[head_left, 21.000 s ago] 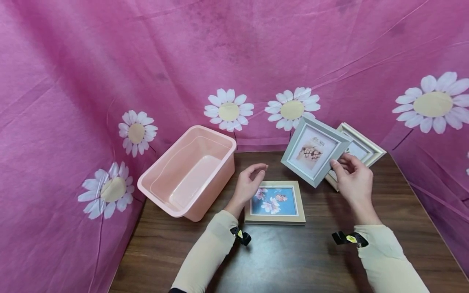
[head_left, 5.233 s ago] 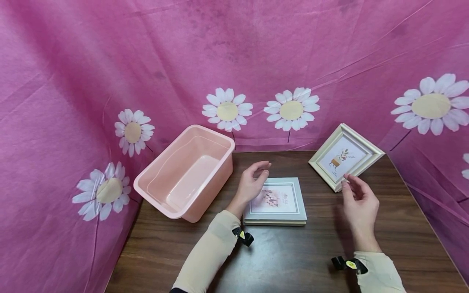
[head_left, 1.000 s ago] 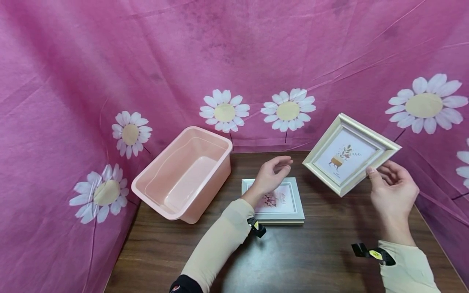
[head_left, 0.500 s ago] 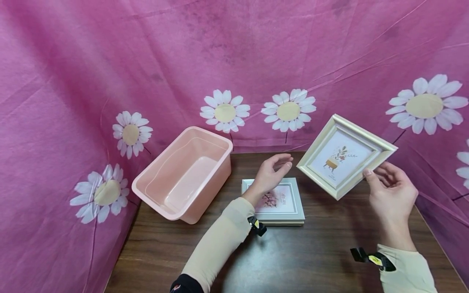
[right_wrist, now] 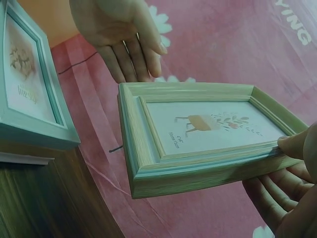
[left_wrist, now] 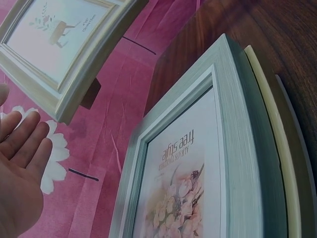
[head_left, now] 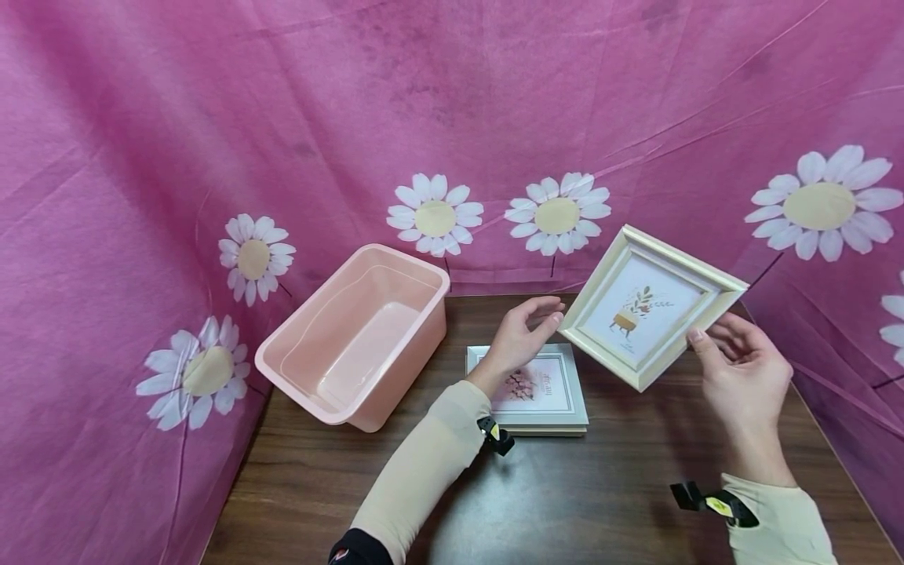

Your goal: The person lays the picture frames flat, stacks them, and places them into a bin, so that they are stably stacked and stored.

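Note:
My right hand (head_left: 749,369) pinches the cream picture frame (head_left: 639,371) by its right edge, thumb on the front and fingers behind. The frame is tilted in the air, showing a plant-pot print. My left hand (head_left: 521,337) has extended, slightly bent fingers beside the frame's left corner and holds nothing; whether it touches cannot be told. Below it lies a grey-blue picture frame (head_left: 575,400) with a pink flower print, partly covered by that hand. A beige-edged frame (left_wrist: 277,124) shows beneath the grey-blue one in the left wrist view.
A pink plastic basin (head_left: 424,345) stands left of the stacked frames, with nothing seen inside. The dark wooden table (head_left: 565,502) meets a pink daisy-patterned cloth (head_left: 494,94) behind and at both sides.
The grey-blue frame was laid on the beige frame earlier. Since then my right hand has lifted the cream frame and, over the last second, carried it left toward my nearly still left hand.

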Tool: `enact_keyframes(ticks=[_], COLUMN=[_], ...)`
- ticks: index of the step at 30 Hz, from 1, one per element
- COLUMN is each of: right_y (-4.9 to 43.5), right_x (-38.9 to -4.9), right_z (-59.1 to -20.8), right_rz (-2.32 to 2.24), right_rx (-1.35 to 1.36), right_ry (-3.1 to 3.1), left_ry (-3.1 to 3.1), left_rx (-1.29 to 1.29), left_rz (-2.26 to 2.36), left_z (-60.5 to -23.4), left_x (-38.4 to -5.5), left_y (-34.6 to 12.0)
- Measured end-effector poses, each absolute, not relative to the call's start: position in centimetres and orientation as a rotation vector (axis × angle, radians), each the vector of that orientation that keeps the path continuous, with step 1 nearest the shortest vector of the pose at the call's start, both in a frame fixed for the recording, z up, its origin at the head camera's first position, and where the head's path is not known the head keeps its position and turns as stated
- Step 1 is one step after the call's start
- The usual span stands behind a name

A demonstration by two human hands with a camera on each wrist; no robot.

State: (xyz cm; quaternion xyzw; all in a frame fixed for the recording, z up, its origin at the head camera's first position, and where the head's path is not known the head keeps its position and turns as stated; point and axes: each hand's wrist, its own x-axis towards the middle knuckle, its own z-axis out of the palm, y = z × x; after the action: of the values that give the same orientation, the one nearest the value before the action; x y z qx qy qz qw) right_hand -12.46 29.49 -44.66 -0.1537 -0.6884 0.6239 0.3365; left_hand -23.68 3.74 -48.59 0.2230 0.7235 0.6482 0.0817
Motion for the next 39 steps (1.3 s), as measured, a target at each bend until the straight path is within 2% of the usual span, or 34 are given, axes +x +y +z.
enact_keyframes(ticks=[20, 39], right_y=[27.9, 27.0], right_x=[-12.5, -12.2], right_z=[-44.3, -43.7], right_rz=[1.738, 1.733], right_rx=[-0.296, -0.267], right_ry=[-1.740, -1.811], left_ry=[2.149, 2.104], left_rx=[0.692, 0.839], left_rz=[1.999, 1.940], left_z=[-49.1, -49.6], left_x=[-24.0, -24.8], left_y=[2.7, 1.1])
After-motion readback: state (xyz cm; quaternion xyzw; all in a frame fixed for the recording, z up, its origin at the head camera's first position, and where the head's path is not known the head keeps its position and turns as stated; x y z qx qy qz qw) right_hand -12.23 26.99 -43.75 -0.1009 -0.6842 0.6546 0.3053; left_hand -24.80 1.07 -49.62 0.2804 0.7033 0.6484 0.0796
